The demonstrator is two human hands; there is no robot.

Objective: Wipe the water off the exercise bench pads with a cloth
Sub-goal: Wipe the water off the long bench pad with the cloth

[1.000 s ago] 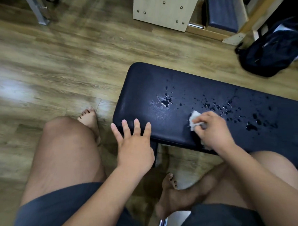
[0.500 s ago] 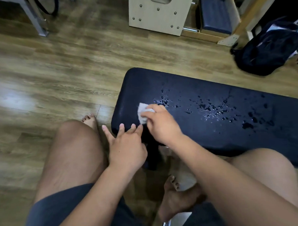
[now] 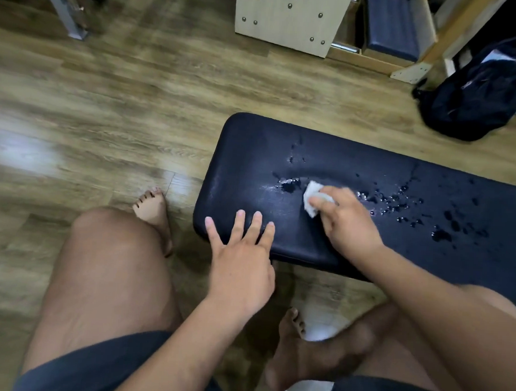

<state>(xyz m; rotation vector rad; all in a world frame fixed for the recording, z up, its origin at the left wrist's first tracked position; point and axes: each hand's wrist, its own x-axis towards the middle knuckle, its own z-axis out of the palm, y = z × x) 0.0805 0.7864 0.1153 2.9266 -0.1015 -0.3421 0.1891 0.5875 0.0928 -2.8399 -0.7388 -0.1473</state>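
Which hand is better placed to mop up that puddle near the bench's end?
The right hand: it holds the cloth beside the puddle. The left hand rests flat and empty on the pad.

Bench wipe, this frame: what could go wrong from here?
1. The cloth is small and the right hand covers most of it in its grip; it may saturate and smear the puddle rather than lift it.
2. Droplets scatter far rightward across the bench pad; some could be missed.
3. The left hand rests flat on the pad's near edge; water pushed that way may wet it.
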